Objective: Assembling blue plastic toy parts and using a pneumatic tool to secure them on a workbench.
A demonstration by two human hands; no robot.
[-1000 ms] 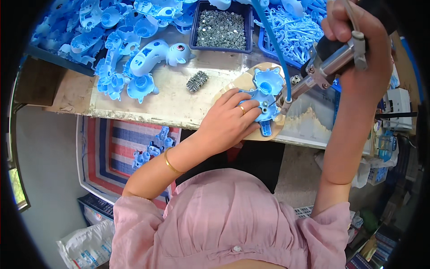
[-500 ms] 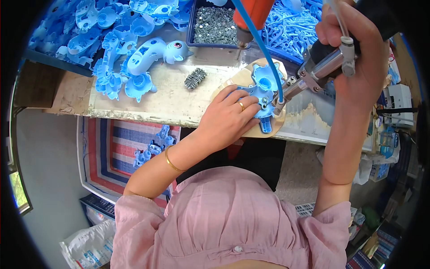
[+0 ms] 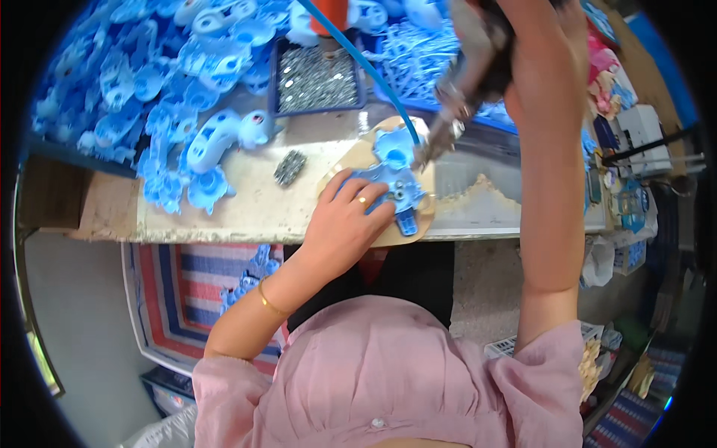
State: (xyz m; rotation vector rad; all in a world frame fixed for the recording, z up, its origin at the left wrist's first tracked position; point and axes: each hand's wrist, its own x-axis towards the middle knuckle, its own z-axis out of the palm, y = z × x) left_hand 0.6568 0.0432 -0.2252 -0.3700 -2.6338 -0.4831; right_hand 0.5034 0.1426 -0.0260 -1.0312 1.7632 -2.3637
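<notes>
My left hand (image 3: 347, 216), with a ring and a bracelet, presses its fingers down on a blue plastic toy shell (image 3: 407, 196). The shell lies hollow side up on a tan shaped fixture (image 3: 358, 158) at the table's front edge. At the top right, my right hand (image 3: 534, 30) is smeared by motion and partly cut off by the frame. It grips an air screwdriver (image 3: 452, 112), whose blurred metal tip hangs just right of the shell's upper part. A thin blue hose (image 3: 366, 71) runs down to that tip.
A dark tray of small screws (image 3: 317, 81) stands behind the fixture, an orange tool (image 3: 328, 16) above it. Blue shells (image 3: 172, 67) heap at the left; thin blue parts (image 3: 418, 63) fill a bin. A screw cluster (image 3: 290, 168) lies on the table. A striped lined container (image 3: 198, 261) sits below.
My right hand has lifted the screwdriver up and away from the shell's lower part. My left hand stays on the shell. The whole view has shifted, so the table appears further left and lower.
</notes>
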